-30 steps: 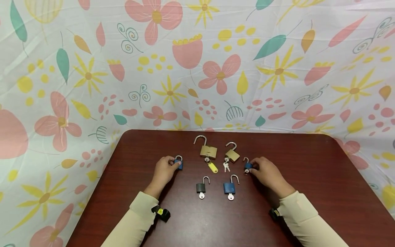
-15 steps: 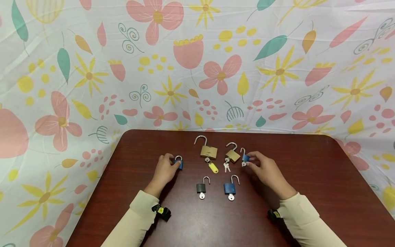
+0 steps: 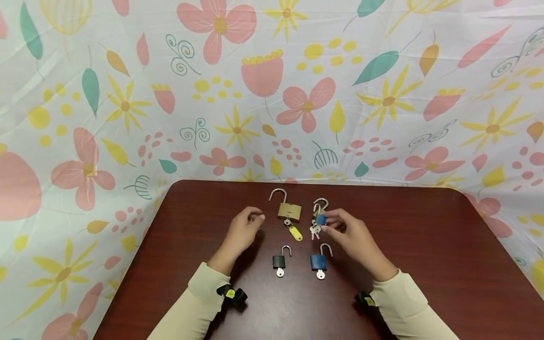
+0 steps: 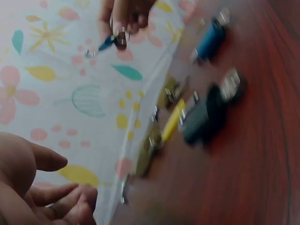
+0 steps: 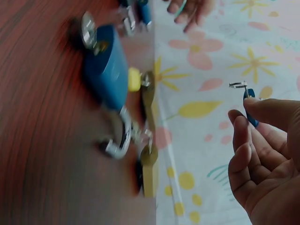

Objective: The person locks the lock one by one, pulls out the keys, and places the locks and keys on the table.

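Note:
The right hand (image 3: 354, 238) pinches a small blue padlock (image 3: 321, 219) with a raised shackle, held in front of the smaller brass padlock and its keys (image 3: 315, 231). In the right wrist view this lock (image 5: 252, 112) is between thumb and fingers of the right hand (image 5: 267, 159), off the table. The left hand (image 3: 240, 236) is bent over the table left of the larger brass padlock (image 3: 289, 212); no object shows in its fingers. In the left wrist view the left hand (image 4: 44, 187) has thumb and fingers apart. The lock it held earlier cannot be made out in the head view.
Nearer the front lie a black padlock (image 3: 278, 262) and a larger blue padlock (image 3: 318, 262), both with open shackles and inserted keys. A yellow tag (image 3: 295, 233) hangs from the larger brass lock's key. Flowered cloth (image 3: 272, 94) stands behind the brown table (image 3: 191, 198).
The right hand has carried its small blue padlock leftward to the smaller brass lock. The left hand has let go of its blue padlock and moved right.

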The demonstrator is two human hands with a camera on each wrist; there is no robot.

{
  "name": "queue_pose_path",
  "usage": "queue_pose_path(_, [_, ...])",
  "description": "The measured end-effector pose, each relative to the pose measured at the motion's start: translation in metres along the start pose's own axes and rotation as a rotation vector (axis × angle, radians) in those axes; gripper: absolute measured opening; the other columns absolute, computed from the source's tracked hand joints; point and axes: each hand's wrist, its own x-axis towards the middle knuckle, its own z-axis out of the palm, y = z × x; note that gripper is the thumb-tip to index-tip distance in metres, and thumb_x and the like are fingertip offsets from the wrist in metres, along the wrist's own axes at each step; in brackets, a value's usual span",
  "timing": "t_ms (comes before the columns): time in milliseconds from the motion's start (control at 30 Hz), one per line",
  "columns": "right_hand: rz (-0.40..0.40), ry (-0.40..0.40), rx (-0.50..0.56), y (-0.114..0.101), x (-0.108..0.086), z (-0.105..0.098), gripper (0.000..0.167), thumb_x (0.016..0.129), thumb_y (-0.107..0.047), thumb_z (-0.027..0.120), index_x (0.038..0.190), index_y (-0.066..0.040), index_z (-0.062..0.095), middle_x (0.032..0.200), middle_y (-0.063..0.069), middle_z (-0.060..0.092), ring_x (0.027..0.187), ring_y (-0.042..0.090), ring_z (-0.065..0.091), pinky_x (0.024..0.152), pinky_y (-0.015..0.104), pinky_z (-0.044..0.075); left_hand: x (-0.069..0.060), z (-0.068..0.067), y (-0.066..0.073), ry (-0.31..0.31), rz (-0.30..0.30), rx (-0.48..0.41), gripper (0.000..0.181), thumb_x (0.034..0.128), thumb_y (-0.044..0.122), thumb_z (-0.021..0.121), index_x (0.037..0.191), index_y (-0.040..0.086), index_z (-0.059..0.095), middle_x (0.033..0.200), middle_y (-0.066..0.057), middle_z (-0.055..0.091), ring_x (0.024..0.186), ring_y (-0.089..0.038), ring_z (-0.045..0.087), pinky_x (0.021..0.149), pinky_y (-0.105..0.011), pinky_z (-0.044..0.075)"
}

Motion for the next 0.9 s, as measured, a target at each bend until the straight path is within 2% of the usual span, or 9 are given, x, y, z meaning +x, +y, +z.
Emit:
queue_pose_path(100, [-0.008, -0.016, 0.053, -0.008, 0.001, 0.002, 0.029, 0.091, -0.013, 0.076, 0.119, -0.015, 0.068, 0.094, -0.001, 0.074, 0.08, 0.004, 0.065, 0.071, 0.023, 0.054, 0.001, 0.008, 0.011, -0.067, 0.013, -0.192, 0.031, 0.1026, 0.024, 0.059, 0.128, 0.007, 0.064, 0.108, -0.022, 0.07, 0.088, -0.035, 0.068, 0.066, -0.031, 0.053])
queue_pose_path(233, [0.002, -0.059, 0.131, -0.014, 0.004, 0.004, 0.026, 0.091, -0.014, 0.077, 0.115, -0.015, 0.067, 0.094, 0.0, 0.074, 0.081, 0.005, 0.065, 0.07, 0.024, 0.055, 0.005, 0.019, 0.028, -0.194, 0.037, -0.408, 0.033, 0.1058, 0.018, 0.052, 0.135, 0.006, 0.062, 0.105, -0.025, 0.068, 0.081, -0.02, 0.067, 0.073, -0.028, 0.053])
queue_pose_path(300, [0.014, -0.09, 0.183, -0.016, 0.005, 0.004, 0.025, 0.091, -0.016, 0.076, 0.115, -0.014, 0.067, 0.095, 0.002, 0.074, 0.081, 0.007, 0.065, 0.069, 0.025, 0.055, 0.006, 0.021, 0.036, -0.273, 0.042, -0.478, 0.035, 0.1072, 0.016, 0.048, 0.139, 0.007, 0.059, 0.105, -0.023, 0.066, 0.082, -0.013, 0.066, 0.075, -0.026, 0.054])
queue_pose_path(367, [0.021, -0.125, 0.24, -0.017, 0.006, 0.005, 0.025, 0.092, -0.017, 0.076, 0.115, -0.014, 0.067, 0.097, 0.004, 0.073, 0.083, 0.008, 0.066, 0.069, 0.026, 0.056, 0.007, 0.024, 0.043, -0.335, 0.053, -0.53, 0.036, 0.1078, 0.015, 0.045, 0.141, 0.008, 0.058, 0.105, -0.02, 0.065, 0.083, -0.013, 0.066, 0.077, -0.026, 0.055])
queue_pose_path(467, [0.016, -0.168, 0.3, -0.018, 0.009, 0.005, 0.025, 0.093, -0.018, 0.075, 0.116, -0.013, 0.068, 0.1, 0.007, 0.072, 0.086, 0.01, 0.067, 0.07, 0.026, 0.057, 0.009, 0.03, 0.047, -0.394, 0.084, -0.557, 0.036, 0.108, 0.015, 0.045, 0.141, 0.008, 0.058, 0.105, -0.016, 0.065, 0.086, -0.014, 0.066, 0.079, -0.026, 0.056])
queue_pose_path(633, [-0.002, -0.214, 0.339, -0.017, 0.01, 0.005, 0.026, 0.093, -0.016, 0.074, 0.118, -0.012, 0.068, 0.106, 0.009, 0.072, 0.089, 0.01, 0.068, 0.074, 0.027, 0.058, 0.008, 0.041, 0.048, -0.474, 0.133, -0.549, 0.039, 0.1076, 0.015, 0.047, 0.142, 0.0, 0.055, 0.105, -0.01, 0.063, 0.083, -0.012, 0.066, 0.077, -0.025, 0.057])
queue_pose_path(900, [-0.033, -0.262, 0.437, -0.014, 0.011, 0.006, 0.028, 0.093, -0.008, 0.071, 0.121, -0.006, 0.065, 0.107, 0.014, 0.07, 0.09, 0.011, 0.069, 0.073, 0.028, 0.059, 0.005, 0.041, 0.047, -0.498, 0.154, -0.603, 0.04, 0.105, 0.015, 0.05, 0.144, 0.004, 0.055, 0.101, -0.004, 0.064, 0.08, -0.014, 0.069, 0.077, -0.033, 0.059])
